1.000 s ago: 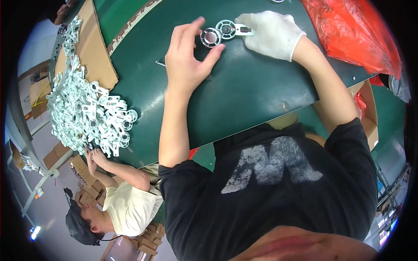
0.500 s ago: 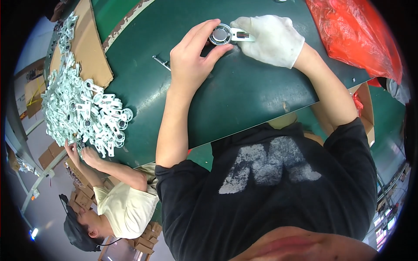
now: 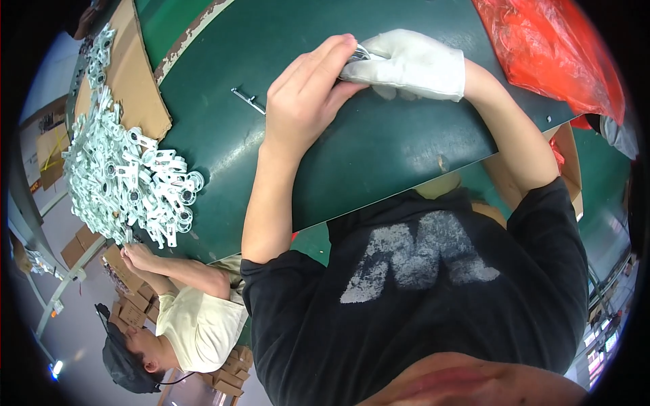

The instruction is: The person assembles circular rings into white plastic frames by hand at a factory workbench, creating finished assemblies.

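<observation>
My bare left hand point(image 3: 305, 91) is closed, its fingers and thumb at the near side of a white clip-like part with a round ringed head point(image 3: 361, 54). My right hand point(image 3: 420, 66), in a white glove, closes over the same part from the right. Only a sliver of the dark and silvery round head shows between the hands; the rest is covered. Left of my left wrist, a thin silvery bar-shaped piece point(image 3: 248, 101) lies on the green table point(image 3: 379, 155).
A large heap of similar white parts point(image 3: 135, 183) covers the table's left side, beside a brown cardboard sheet point(image 3: 128, 74). A co-worker point(image 3: 196, 325) handles something at the heap's near edge. Red plastic sheeting point(image 3: 555, 54) lies at the right, above a cardboard box point(image 3: 571, 162).
The part has tilted: its round face and white arm showed before, and now they are mostly hidden. My gloved hand has moved left over it. The co-worker's hands have shifted down slightly.
</observation>
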`<action>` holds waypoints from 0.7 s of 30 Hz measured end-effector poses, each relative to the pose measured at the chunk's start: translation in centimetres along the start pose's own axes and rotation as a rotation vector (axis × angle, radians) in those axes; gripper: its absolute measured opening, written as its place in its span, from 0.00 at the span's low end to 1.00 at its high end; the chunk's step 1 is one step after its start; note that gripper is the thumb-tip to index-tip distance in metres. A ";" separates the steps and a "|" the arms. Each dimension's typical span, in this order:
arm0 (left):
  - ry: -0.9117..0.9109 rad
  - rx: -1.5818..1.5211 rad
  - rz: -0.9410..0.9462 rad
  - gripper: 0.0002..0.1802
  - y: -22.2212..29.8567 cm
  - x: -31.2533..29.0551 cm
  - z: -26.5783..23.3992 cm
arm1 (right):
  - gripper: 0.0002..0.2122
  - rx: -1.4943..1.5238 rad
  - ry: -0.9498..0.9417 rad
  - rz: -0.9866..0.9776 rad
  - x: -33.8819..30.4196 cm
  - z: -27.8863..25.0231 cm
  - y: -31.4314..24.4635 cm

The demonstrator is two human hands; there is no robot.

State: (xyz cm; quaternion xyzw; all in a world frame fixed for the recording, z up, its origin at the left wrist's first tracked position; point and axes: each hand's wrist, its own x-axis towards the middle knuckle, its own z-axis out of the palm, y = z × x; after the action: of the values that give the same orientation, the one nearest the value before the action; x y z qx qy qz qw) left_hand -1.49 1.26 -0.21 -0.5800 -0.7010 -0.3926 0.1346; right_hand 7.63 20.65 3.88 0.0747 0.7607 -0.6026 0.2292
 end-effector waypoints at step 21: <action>0.031 -1.183 -0.511 0.17 0.5 -0.1 0.3 | 0.17 -0.688 0.518 -0.458 -0.4 3.7 1.5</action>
State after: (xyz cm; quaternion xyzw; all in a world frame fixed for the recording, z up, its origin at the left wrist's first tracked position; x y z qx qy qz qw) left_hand -0.94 1.42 -0.26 -0.3650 -0.4800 -0.7409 -0.2958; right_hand 9.53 17.62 2.16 -0.0270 0.9447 -0.3128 -0.0948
